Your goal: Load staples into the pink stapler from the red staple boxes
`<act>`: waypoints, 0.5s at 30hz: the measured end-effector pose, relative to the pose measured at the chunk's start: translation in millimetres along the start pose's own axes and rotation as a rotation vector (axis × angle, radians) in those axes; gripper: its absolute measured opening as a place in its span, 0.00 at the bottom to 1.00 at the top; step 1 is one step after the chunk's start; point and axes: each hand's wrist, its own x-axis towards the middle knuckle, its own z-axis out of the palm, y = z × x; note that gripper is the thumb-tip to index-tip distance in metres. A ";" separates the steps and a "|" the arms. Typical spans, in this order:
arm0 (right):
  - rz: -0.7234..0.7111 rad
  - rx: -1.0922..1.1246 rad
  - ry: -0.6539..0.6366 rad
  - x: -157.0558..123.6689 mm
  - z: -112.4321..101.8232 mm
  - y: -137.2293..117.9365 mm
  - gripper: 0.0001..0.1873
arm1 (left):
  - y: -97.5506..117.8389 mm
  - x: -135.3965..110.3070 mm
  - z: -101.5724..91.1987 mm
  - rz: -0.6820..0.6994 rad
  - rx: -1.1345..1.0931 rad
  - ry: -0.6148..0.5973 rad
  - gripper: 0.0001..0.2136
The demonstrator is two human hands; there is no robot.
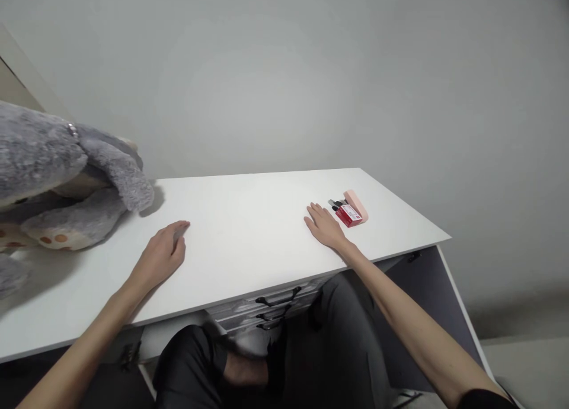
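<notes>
My left hand (162,253) rests on the left part of a white tabletop (249,231), its fingers loosely curved and the thumb apart, holding nothing. My right hand (326,226) lies flat, palm down, on the right part of the top with fingers slightly spread. Just right of it is a red and white box (349,216). A long pink case (357,205) lies against the box's far right side. Small dark items (336,205), too small to name, sit beside the box close to my right fingers.
A large grey plush toy (66,178) sits at the left end of the table. Behind stands a plain grey wall (275,89). Beneath the front edge are drawers with black handles (278,299), near my legs, and an open compartment (427,296) on the right.
</notes>
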 end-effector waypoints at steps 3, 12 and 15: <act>-0.006 0.000 0.004 -1.6 0.3 -0.7 0.34 | 0.7 -0.5 -0.2 0.003 0.002 0.002 0.26; -0.007 -0.011 0.005 -2.4 -0.3 -2.3 0.34 | -0.9 -0.8 0.5 0.011 0.001 -0.001 0.26; -0.008 -0.006 0.012 -2.9 -1.0 -2.7 0.33 | 1.3 -1.4 -0.6 0.003 -0.001 -0.003 0.26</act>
